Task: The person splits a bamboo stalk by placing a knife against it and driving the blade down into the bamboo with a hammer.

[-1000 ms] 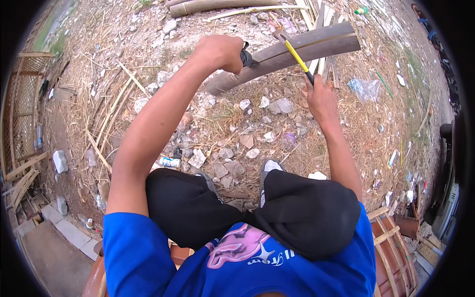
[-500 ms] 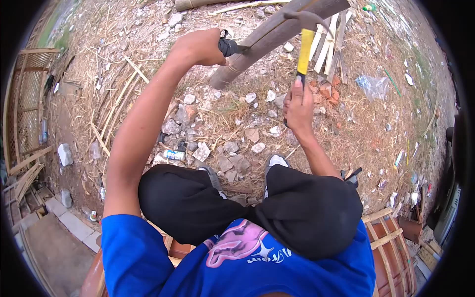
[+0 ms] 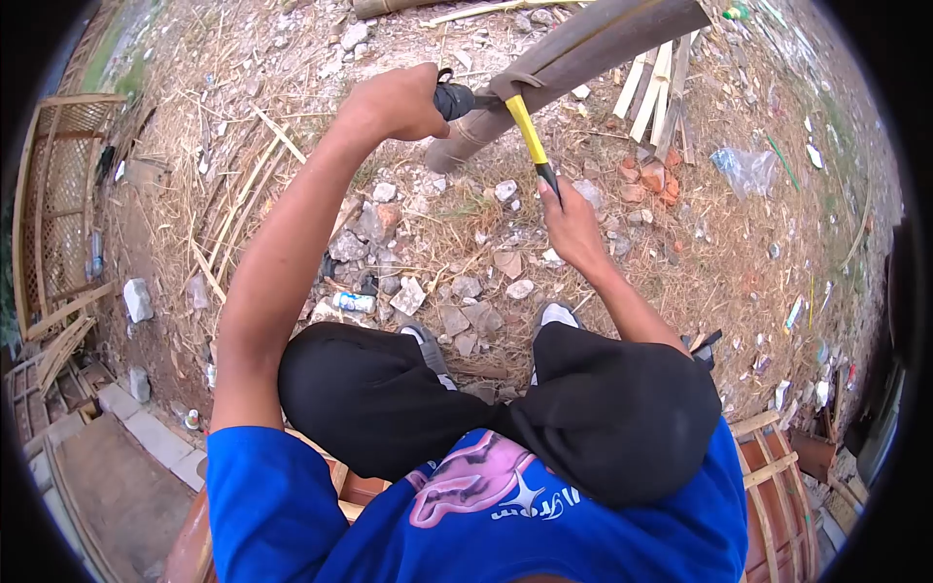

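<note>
A thick grey bamboo pole (image 3: 593, 49), with a split along its length, slants from the lower left up to the top right. My left hand (image 3: 394, 105) is wrapped round a black handle (image 3: 454, 100), whose metal part meets the pole near its lower end. In my right hand (image 3: 573, 223) is a hammer (image 3: 525, 126) with a yellow and black handle. The hammer's head lies over the metal part, at the pole's side; whether they touch cannot be made out.
Split bamboo strips (image 3: 653, 95) lie beyond my right hand, near reddish broken bricks (image 3: 653, 177). A clear plastic bag (image 3: 746, 171) is at the right. Stones, a can (image 3: 354, 302) and long strips (image 3: 243, 209) litter the ground before my knees and at the left.
The pole has swung to a steeper slant. My right hand lifted the hammer off the pole's far part and brought it left and down to the black-handled tool. My left hand moved slightly left, still gripping.
</note>
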`<state>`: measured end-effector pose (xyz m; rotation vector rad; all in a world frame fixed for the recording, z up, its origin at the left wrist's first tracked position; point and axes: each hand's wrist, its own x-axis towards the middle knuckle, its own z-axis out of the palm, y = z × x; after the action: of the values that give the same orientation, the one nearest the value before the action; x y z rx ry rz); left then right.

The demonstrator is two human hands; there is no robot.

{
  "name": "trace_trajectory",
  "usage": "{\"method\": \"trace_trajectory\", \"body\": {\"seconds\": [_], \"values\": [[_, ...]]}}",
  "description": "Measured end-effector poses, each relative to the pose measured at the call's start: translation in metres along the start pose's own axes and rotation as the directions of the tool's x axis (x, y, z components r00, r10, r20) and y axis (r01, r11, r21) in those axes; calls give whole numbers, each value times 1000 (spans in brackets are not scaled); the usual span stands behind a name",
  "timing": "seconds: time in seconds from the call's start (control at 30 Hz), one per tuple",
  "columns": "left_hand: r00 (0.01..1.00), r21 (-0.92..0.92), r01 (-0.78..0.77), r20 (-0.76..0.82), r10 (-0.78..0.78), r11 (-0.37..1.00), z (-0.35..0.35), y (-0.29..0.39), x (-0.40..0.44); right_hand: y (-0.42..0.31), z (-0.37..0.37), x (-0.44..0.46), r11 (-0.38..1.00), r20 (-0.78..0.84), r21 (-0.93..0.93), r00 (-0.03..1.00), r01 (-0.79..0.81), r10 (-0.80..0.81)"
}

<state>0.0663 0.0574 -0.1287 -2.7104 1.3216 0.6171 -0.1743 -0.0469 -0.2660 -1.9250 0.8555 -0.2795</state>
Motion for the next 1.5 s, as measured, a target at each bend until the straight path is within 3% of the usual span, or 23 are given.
{"method": "trace_trajectory", "body": {"seconds": [0.07, 0.1, 0.2, 0.3, 0.4, 0.47, 0.5, 0.6, 0.63, 0.7, 0.8, 0.83, 0.87, 0.93, 1.03, 1.13, 1.2, 1.27, 1.3, 1.4, 1.5], "values": [[1000, 38, -7, 18, 6, 999, 2, 4, -3, -13, 3, -3, 996, 65, -35, 995, -77, 79], [1000, 60, -10, 19, 9, 998, 2, 9, -1, -25, -6, -4, 999, -7, 38, 1000, 11, -11], [996, 67, -58, 65, 54, 996, 7, 21, 3, -67, -57, -4, 955, -65, 291, 997, 63, -46], [999, 101, -36, 33, 33, 994, 5, 20, 12, -65, -81, -10, 731, -152, 656, 982, 186, -113], [999, 67, -39, 29, 37, 997, 6, 15, 17, -16, -22, -16, 858, -198, 509, 979, 63, 45], [999, 83, -46, 7, 46, 995, 6, 25, 8, 11, -14, -5, 997, -6, 79, 1000, 19, -19], [999, 94, -46, -1, 47, 995, 5, 27, 5, 22, -12, -1, 989, 100, -146, 995, 28, -13], [998, 92, -54, 39, 51, 994, 7, 27, 6, -23, -42, -6, 997, 84, 73, 995, 40, -46], [998, 90, -32, 57, 27, 995, 3, 30, 3, -41, -59, -8, 972, 35, 234, 999, 23, -32], [999, 60, -30, 17, 29, 998, 9, 22, 9, -69, -83, -11, 845, -49, 535, 999, 17, 12], [1000, 46, -11, -6, 11, 999, 9, 14, 10, -50, -57, -10, 653, -272, 736, 961, 179, 44], [1000, 44, -6, -6, 6, 999, 9, 14, 10, -26, -30, -15, 766, -243, 634, 968, 106, 68], [1000, 32, 9, -4, -9, 999, 9, 13, 9, 2, -16, -15, 901, -179, 425, 984, 85, -8], [1000, 14, 30, 0, -30, 999, 11, 9, 10, 43, -3, -12, 994, -15, -62, 996, 91, -92], [999, 16, 22, -33, -22, 1000, 16, -1, 4, -2, -40, -13, 981, 16, 162, 994, -107, 106], [1000, 9, 30, 4, -30, 1000, 14, -1, 0, -33, -82, 4, 915, -97, 397, 988, -70, 117], [999, -1, 37, 7, -37, 999, 14, -1, 0, -25, -63, 8, 835, -175, 550, 977, -5, 121], [999, 1, 39, 11, -39, 999, 12, 2, 0, 3, -26, 0, 946, -117, 318, 988, -58, 100], [999, 4, 44, 10, -44, 999, 11, 4, 0, 17, -11, -4, 994, -13, -29, 995, -103, 102], [999, -4, 35, -30, -35, 999, 17, -4, 9, 3, -29, -12, 975, 123, -175, 979, -138, 161], [999, -8, 32, -34, -32, 999, 26, -12, 4, -25, -62, -2, 996, -40, 74, 998, -42, 45]]}}
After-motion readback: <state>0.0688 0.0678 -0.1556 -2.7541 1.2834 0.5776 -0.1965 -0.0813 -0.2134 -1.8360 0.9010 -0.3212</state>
